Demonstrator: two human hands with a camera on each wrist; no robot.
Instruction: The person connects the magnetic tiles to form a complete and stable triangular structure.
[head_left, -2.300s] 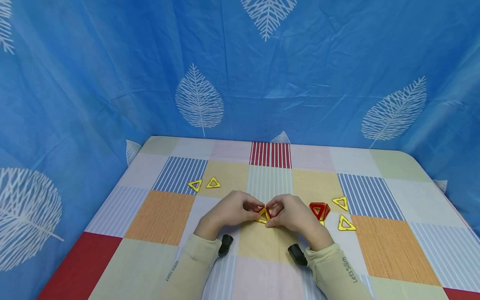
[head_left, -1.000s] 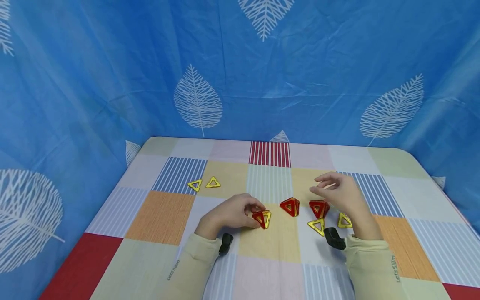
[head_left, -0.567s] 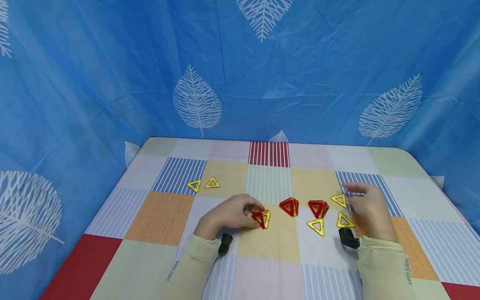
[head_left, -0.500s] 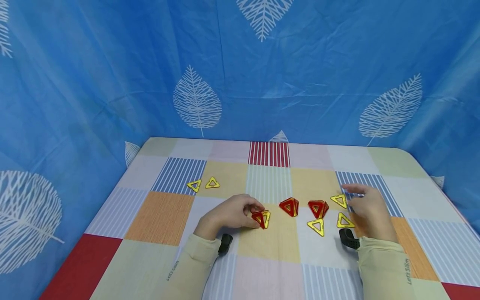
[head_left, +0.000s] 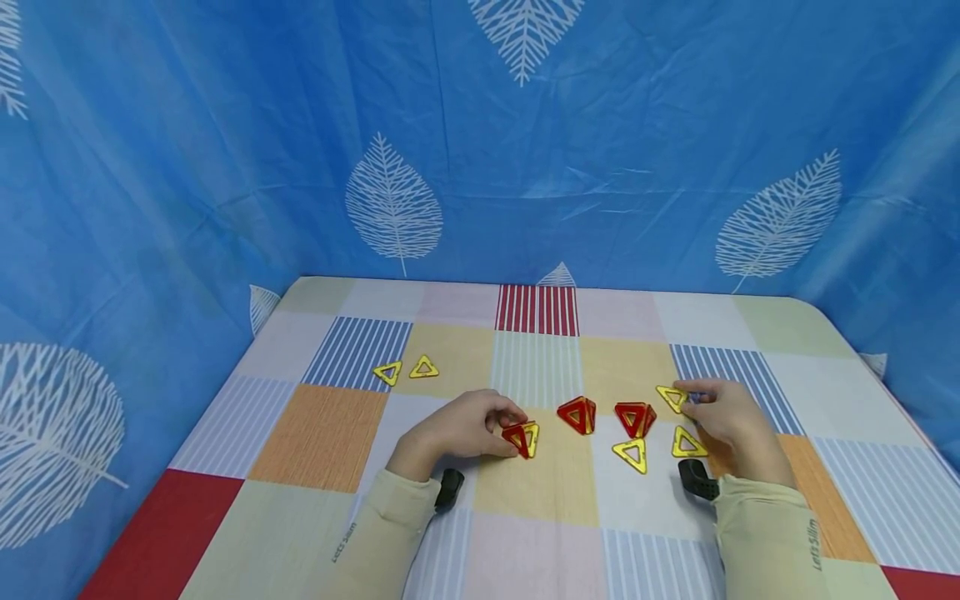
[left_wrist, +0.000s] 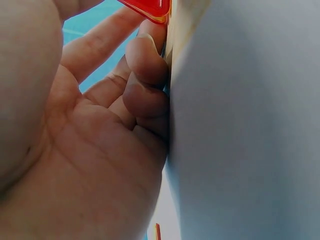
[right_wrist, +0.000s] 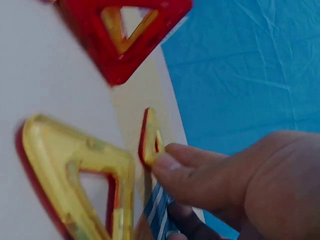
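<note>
My left hand holds a small red-and-yellow build of triangular magnetic tiles near the middle of the table. A red corner of that build shows at the top of the left wrist view. Farther right, my right hand pinches one yellow triangular magnetic tile by its right side, between thumb and index finger. The right wrist view shows this tile tilted at the fingertips, with a red edge. Between the hands stand two red pyramid-like tile builds, one nearer the left and one nearer the right.
Two more yellow triangular tiles lie near my right hand, one in front of the red build and one below the fingers. At the back left are a yellow tile and another. A blue curtain hangs behind the patchwork-covered table.
My right hand has left the build at my left hand, swung right and come down on a yellow tile, which it now pinches and has shifted slightly left. My left hand stays with its build.
</note>
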